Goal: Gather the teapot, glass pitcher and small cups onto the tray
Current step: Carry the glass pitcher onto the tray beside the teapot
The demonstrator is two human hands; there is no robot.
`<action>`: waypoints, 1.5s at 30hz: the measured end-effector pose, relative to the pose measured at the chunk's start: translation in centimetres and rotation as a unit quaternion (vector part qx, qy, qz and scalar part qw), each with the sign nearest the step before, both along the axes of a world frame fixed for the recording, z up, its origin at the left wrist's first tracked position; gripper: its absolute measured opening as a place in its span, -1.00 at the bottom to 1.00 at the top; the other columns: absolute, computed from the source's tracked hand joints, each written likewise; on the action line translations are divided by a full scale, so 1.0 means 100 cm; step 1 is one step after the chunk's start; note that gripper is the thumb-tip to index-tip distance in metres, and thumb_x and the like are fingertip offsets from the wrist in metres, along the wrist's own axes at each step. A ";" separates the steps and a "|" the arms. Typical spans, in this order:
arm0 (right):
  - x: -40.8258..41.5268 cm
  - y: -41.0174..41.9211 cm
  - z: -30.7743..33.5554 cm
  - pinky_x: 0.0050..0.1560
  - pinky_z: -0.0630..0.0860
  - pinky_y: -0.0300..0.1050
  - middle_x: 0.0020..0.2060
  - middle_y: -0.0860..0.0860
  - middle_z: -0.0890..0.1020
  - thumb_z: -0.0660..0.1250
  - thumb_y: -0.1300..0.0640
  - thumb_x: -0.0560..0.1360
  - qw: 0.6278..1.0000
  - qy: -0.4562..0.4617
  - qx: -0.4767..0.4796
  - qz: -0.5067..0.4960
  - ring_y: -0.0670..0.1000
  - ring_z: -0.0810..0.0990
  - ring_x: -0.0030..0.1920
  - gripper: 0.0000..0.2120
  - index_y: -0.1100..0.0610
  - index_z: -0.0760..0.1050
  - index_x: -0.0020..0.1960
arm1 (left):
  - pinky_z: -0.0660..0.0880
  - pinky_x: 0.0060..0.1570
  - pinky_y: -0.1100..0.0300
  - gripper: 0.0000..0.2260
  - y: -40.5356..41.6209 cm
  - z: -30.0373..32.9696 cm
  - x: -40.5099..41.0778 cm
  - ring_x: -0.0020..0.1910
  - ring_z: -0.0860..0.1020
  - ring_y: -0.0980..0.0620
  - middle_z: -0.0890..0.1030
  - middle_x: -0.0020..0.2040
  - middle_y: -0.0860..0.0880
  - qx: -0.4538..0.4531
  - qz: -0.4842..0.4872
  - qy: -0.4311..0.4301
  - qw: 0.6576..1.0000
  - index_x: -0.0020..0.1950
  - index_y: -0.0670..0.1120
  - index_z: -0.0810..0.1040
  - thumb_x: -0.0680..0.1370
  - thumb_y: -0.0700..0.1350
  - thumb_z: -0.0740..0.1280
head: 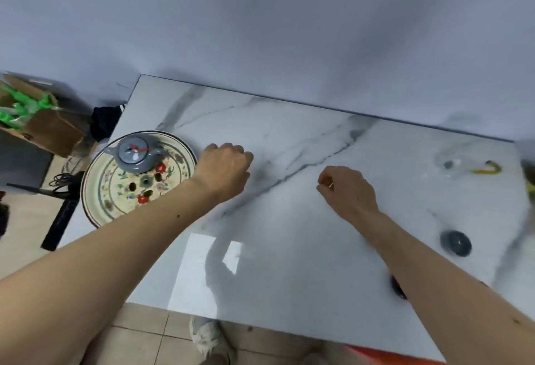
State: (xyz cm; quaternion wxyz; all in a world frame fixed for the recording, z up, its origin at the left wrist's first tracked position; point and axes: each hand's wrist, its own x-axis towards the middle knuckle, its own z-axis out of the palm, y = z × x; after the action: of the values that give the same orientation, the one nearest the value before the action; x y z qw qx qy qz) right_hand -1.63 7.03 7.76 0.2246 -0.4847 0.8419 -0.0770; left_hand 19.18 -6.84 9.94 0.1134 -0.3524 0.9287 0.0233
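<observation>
A grey teapot (136, 155) with a red mark on its lid stands on the far part of the round floral tray (113, 205) at the table's left edge. My left hand (224, 166) hovers just right of the tray, fingers curled, holding nothing. My right hand (346, 189) is curled over the middle of the table, also with nothing in it. The glass pitcher (454, 163) with a yellow-green handle stands at the far right. One small dark cup (456, 243) sits near the right edge. Another dark cup (399, 289) peeks out from under my right forearm.
The white marble table (289, 249) meets a pale wall at its far edge. A cardboard box (43, 121) with green items and dark cables lie on the floor to the left. A shoe (207, 338) shows below the table's near edge.
</observation>
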 end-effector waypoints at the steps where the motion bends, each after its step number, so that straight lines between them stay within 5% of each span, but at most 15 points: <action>1: -0.016 0.018 0.002 -0.17 0.45 -0.09 -0.09 -0.04 0.59 0.27 0.12 0.51 1.000 0.004 0.006 -0.005 0.02 0.53 -0.10 -0.92 0.02 0.53 -0.05 | 0.43 -0.03 0.08 -0.77 0.014 0.000 -0.017 0.07 0.55 -0.10 0.61 0.01 -0.04 0.001 -0.006 0.002 1.000 0.10 -0.06 0.55 0.53 0.01 0.26; 12: -0.168 0.149 -0.006 -0.21 0.43 -0.12 -0.04 0.00 0.60 0.26 0.15 0.52 0.997 0.047 0.041 -0.042 0.06 0.57 -0.11 -0.87 0.06 0.56 0.02 | 0.43 -0.05 0.09 -0.76 0.122 -0.012 -0.179 0.07 0.55 -0.08 0.62 0.03 -0.03 0.017 -0.058 0.025 0.998 0.14 -0.06 0.55 0.56 0.02 0.25; 27: -0.346 0.188 -0.050 -0.23 0.36 -0.11 -0.05 0.03 0.60 0.28 0.08 0.53 0.986 0.103 0.064 -0.119 0.02 0.44 -0.17 -0.86 0.06 0.54 0.05 | 0.27 -0.20 0.15 -0.81 0.156 -0.065 -0.348 -0.02 0.54 -0.08 0.61 -0.04 -0.02 0.007 -0.120 0.002 0.993 0.07 -0.07 0.55 0.56 -0.02 0.25; 37: -0.436 0.177 -0.078 -0.21 0.42 -0.04 -0.03 0.10 0.62 0.29 -0.03 0.54 0.996 0.019 0.010 -0.092 0.16 0.56 -0.07 -0.57 0.08 0.24 0.31 | 0.36 -0.13 0.11 -0.79 0.195 -0.106 -0.426 0.02 0.54 -0.09 0.61 0.01 -0.03 0.016 -0.058 -0.008 0.998 0.11 -0.07 0.55 0.55 -0.02 0.25; 41: -0.453 0.171 -0.091 -0.21 0.38 -0.06 0.03 0.14 0.61 0.21 -0.03 0.59 0.998 0.021 0.010 -0.051 0.18 0.55 -0.02 -0.67 0.10 0.35 0.28 | 0.32 -0.16 0.13 -0.78 0.203 -0.119 -0.442 0.02 0.54 -0.08 0.60 0.01 -0.03 0.017 -0.044 -0.010 0.999 0.12 -0.07 0.55 0.55 -0.02 0.25; 45: -0.460 0.168 -0.097 -0.08 0.55 0.10 -0.02 0.18 0.62 0.16 -0.02 0.61 0.998 -0.057 -0.009 -0.040 0.20 0.58 -0.08 -0.72 0.12 0.41 0.22 | 0.33 -0.14 0.12 -0.78 0.207 -0.124 -0.450 0.03 0.54 -0.09 0.60 0.03 -0.03 0.021 -0.036 -0.010 0.999 0.13 -0.07 0.55 0.55 -0.02 0.26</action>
State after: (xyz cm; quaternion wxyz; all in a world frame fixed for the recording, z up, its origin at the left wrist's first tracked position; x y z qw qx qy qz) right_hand -47.60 23.82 -1.92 0.2647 -0.4475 0.8455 -0.1215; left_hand -25.82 13.88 -2.49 0.1305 -0.3164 0.9389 0.0350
